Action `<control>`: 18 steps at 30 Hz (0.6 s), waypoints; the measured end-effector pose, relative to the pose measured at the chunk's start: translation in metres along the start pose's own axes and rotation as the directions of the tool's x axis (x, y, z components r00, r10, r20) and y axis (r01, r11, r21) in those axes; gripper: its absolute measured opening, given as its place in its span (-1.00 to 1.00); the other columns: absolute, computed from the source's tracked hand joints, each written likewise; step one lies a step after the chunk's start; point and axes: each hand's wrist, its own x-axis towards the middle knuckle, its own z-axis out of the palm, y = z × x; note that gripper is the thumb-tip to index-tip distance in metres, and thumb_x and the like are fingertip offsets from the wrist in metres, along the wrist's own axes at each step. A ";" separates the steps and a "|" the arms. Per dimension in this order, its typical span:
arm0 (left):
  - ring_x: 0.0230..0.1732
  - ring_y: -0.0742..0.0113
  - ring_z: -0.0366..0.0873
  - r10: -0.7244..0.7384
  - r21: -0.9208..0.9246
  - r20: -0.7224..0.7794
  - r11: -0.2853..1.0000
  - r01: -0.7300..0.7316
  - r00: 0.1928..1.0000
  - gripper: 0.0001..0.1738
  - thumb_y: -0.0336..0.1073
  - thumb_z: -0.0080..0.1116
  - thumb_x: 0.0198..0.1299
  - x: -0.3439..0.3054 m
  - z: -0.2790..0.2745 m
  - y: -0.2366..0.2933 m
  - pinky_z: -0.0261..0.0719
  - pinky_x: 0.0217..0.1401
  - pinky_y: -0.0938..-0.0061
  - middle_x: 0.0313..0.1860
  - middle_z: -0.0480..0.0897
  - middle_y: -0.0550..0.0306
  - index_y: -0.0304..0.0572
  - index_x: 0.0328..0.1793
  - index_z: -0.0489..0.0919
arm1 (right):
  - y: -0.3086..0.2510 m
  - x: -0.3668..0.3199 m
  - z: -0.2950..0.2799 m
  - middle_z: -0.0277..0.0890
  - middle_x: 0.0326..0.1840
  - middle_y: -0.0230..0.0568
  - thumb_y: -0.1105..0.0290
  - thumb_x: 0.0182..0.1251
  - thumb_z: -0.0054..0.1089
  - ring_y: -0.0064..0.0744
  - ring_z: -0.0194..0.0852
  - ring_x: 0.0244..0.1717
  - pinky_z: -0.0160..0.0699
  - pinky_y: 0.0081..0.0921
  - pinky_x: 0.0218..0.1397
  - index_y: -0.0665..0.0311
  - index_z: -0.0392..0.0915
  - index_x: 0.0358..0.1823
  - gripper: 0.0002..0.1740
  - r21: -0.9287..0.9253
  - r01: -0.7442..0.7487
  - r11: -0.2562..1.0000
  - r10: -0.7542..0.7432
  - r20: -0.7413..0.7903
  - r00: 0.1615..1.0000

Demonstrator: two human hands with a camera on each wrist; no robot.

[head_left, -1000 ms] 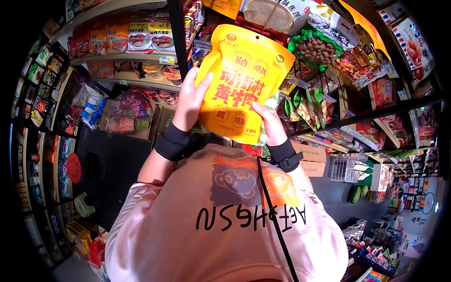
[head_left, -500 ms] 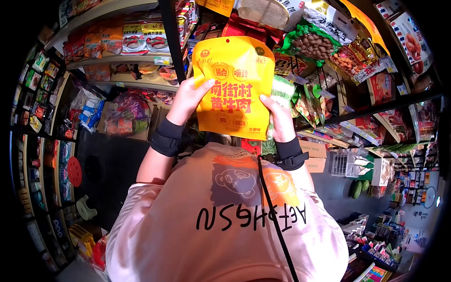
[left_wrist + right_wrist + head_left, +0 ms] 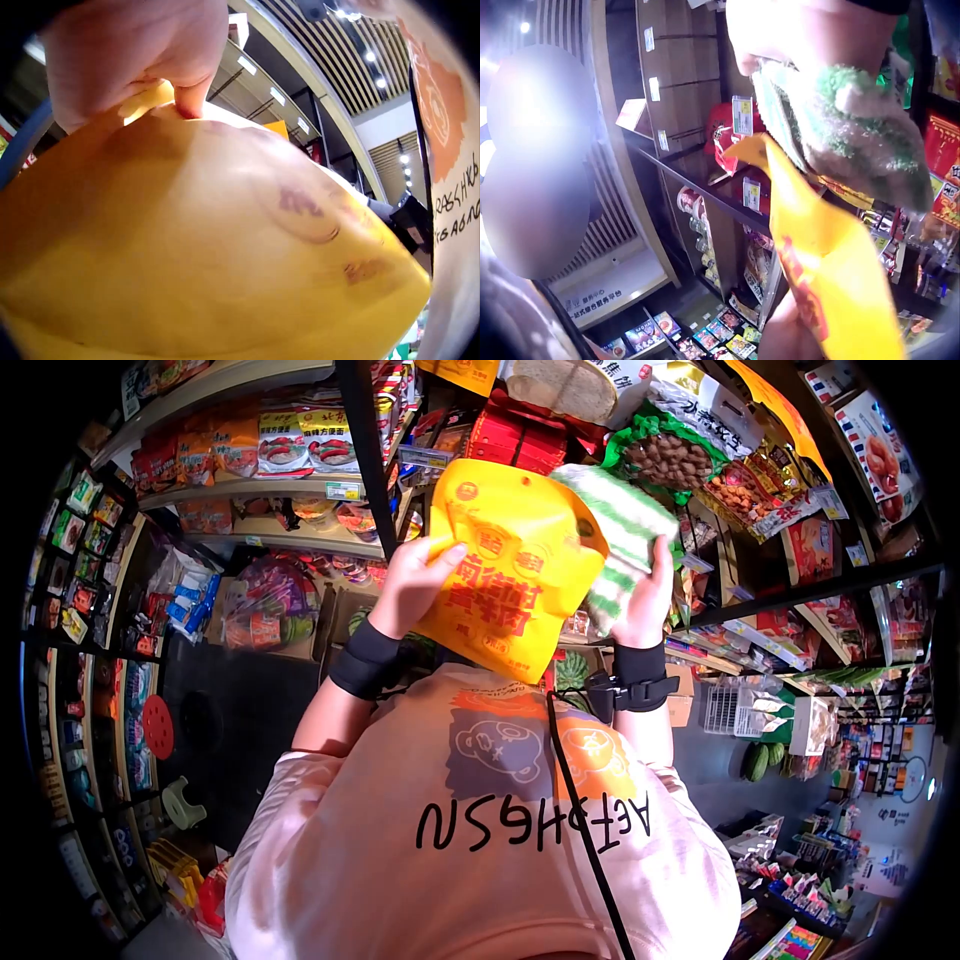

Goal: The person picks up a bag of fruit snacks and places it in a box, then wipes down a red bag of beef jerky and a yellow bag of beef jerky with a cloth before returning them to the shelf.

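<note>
My left hand (image 3: 412, 588) pinches a yellow food pouch (image 3: 510, 575) with red lettering by its left edge, thumb across the front. In the left wrist view the same pouch (image 3: 195, 240) fills the lower half, with the fingers gripping its top. My right hand (image 3: 645, 600) holds a green-and-white striped cloth (image 3: 625, 525), raised just right of the pouch. The pouch overlaps the cloth's lower left part in the head view. Seen from the right wrist, the fuzzy cloth (image 3: 847, 120) hangs from the fingers, close over the tilted pouch (image 3: 832, 262).
Packed shelves stand ahead, with bags of instant noodles (image 3: 285, 440) at left and a green net bag of nuts (image 3: 665, 450) at right. A black shelf post (image 3: 365, 450) rises near the left hand. Cardboard boxes (image 3: 675, 695) and a white wire basket (image 3: 733, 710) are lower right.
Both hands held the pouch earlier. The right hand has let go of its right edge and moved right, with the cloth now in it. The pouch has tilted in the left hand.
</note>
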 end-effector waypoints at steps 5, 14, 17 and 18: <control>-0.40 0.21 0.61 0.066 0.179 -0.108 0.983 -0.046 0.992 -0.78 -0.31 0.10 0.23 -0.003 0.012 0.023 0.49 -0.28 0.45 -0.41 0.65 -0.05 -0.38 -0.19 0.58 | 0.030 -0.012 0.003 0.39 0.21 -0.17 -0.13 0.29 0.09 -0.37 0.39 0.17 0.42 -0.34 0.20 0.32 0.26 0.29 -0.24 -0.355 0.037 0.934 0.025 0.169 0.985; -0.37 0.23 0.59 0.196 0.264 -0.328 0.958 -0.110 0.924 -0.78 -0.32 0.07 0.26 -0.001 0.005 0.031 0.50 -0.23 0.45 -0.39 0.65 -0.01 -0.38 -0.18 0.58 | 0.068 -0.018 0.002 0.32 0.28 -0.22 0.29 0.36 0.13 -0.40 0.29 0.26 0.26 -0.43 0.31 0.35 0.21 0.32 -0.43 -0.313 -0.218 0.924 0.246 0.050 0.968; -0.34 0.57 0.49 0.117 -0.012 -0.414 0.991 -0.134 0.903 -0.75 -0.32 0.00 0.34 0.008 -0.005 0.032 0.47 -0.25 0.57 -0.37 0.63 0.20 -0.43 -0.14 0.56 | 0.076 -0.024 0.004 0.35 0.25 -0.28 0.32 0.35 0.16 -0.46 0.28 0.23 0.23 -0.48 0.31 0.37 0.24 0.31 -0.43 -0.424 -0.325 0.845 0.406 0.114 0.907; -0.32 0.57 0.50 0.122 -0.014 -0.414 0.990 -0.140 0.902 -0.74 -0.32 -0.01 0.36 0.013 -0.012 0.029 0.47 -0.24 0.59 -0.34 0.64 0.20 -0.44 -0.13 0.55 | 0.079 -0.024 0.001 0.37 0.23 -0.29 0.32 0.36 0.15 -0.48 0.28 0.22 0.22 -0.49 0.31 0.37 0.27 0.30 -0.45 -0.475 -0.321 0.819 0.433 0.145 0.890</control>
